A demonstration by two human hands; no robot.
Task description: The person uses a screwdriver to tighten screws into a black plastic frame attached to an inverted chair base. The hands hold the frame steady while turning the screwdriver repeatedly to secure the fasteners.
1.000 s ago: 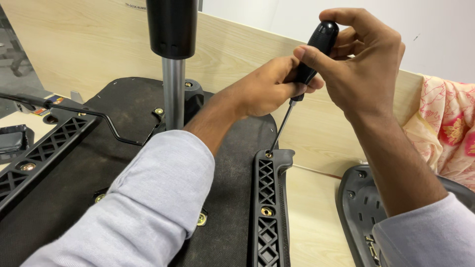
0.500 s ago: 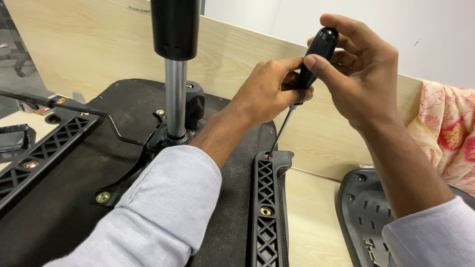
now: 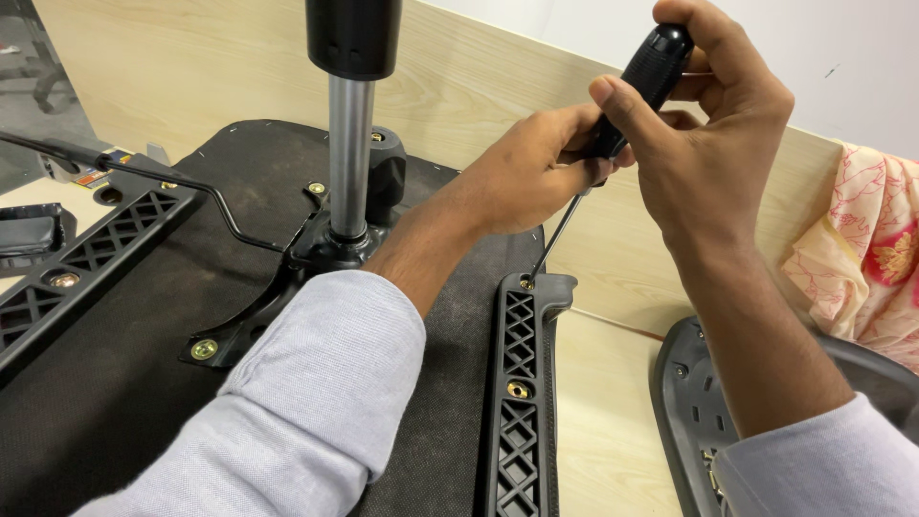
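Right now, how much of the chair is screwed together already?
Done: the metal plate around the pole shows brass bolts in place, and the right black bracket has a middle bolt seated. In hand: both the left hand and right hand grip the screwdriver, its tip on the bracket's top screw. Left: that screw; the bracket's lower end is out of view.

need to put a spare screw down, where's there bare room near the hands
Bare wood between the armrest bracket and grey shell. Crowded where left hand and right hand hold the screwdriver.
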